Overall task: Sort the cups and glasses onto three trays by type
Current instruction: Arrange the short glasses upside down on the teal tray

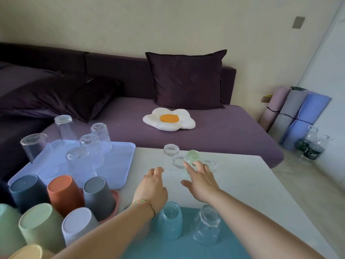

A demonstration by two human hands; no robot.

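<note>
Both hands hover empty over the white tabletop [242,176], the left hand [152,187] loosely curled, the right hand [200,181] with fingers spread. Just beyond the right fingertips stand upside-down clear glasses [178,162] and a green glass [192,154]; the teal tray [233,245] lies under the wrists.

Readable text: we find none anywhere in view.
Clear bottles with dark green labels [310,146], on the floor at about three o'clock: the labels carry pale markings, too small and blurred for us to read.
Cups, glasses and trays: we see no print on them.
</note>
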